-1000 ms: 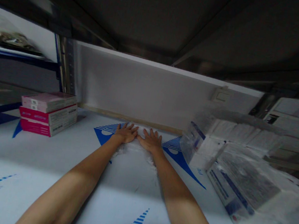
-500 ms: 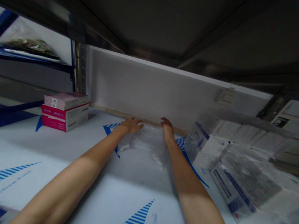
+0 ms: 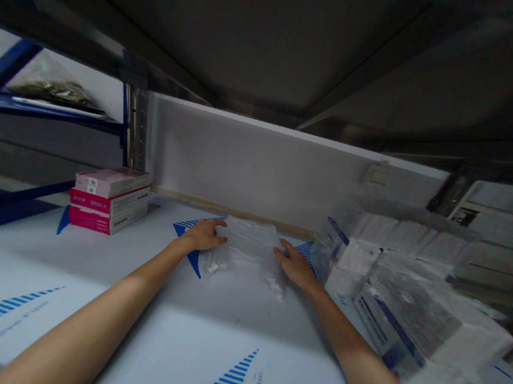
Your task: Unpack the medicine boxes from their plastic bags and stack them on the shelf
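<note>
A translucent plastic bag (image 3: 250, 241), its ends bunched toward me, lies flat at the back of the film-covered shelf (image 3: 183, 332). My left hand (image 3: 206, 234) is at the bag's left side, thumb and forefinger apart, touching or very near its edge. Across from it, my right hand (image 3: 295, 263) sits by the right edge, with thumb and fingers also spread. Neither hand visibly grips the bag. Whether anything thin is inside the bag, I cannot tell.
Pink and white boxes (image 3: 110, 199) are stacked at the left. Plastic-wrapped white packs (image 3: 424, 312) stand at the right, close to my right forearm. A dark upper shelf (image 3: 275, 38) hangs low overhead, and a pale wall (image 3: 242, 159) closes off the back.
Both hands have come back toward me from the bag's far end. They are now at its two sides, farther apart. The bag looks flatter and squarer at the back.
</note>
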Demonstrator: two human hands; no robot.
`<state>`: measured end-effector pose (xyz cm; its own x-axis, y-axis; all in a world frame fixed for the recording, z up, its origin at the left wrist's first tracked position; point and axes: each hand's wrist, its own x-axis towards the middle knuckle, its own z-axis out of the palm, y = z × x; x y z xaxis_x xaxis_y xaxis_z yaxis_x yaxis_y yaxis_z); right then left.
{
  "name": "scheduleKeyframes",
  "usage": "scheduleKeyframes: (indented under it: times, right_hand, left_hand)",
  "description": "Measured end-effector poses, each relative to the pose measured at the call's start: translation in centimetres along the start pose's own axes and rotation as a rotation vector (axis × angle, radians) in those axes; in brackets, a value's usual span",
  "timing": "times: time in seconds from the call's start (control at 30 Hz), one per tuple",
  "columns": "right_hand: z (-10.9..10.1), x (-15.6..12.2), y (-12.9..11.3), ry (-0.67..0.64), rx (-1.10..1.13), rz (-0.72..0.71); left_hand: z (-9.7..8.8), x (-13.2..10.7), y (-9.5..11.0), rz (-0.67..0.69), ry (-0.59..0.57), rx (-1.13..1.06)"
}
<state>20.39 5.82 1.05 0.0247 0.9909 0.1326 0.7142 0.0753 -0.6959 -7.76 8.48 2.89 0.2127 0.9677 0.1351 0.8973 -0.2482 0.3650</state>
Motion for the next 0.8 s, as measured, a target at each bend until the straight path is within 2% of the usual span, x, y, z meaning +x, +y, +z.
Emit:
scheduleKeyframes:
  times: [0.43,0.6,0.7,0.8]
  right_hand:
    - [-2.1,-0.8,1.3,-0.024,-0.098,-0.071]
    - [-2.5,-0.9,1.4,0.017,-0.121,-0.154]
    - [-3.1,-1.3,0.4,0.127,-0.18,-0.253]
    - [-4.1,-2.3,-1.5,0.213,-0.226,-0.349]
  left_hand:
    - [-0.5,-1.3,0.4,0.115,-0.015,0.008]
    - [-0.5,-1.6,0.6,0.132,0.052,0.093]
    - [-0.8,-2.1,1.9,0.164,0.146,0.169]
    - [-1.1,-3.1,4.5,0.261,0.206,0.221]
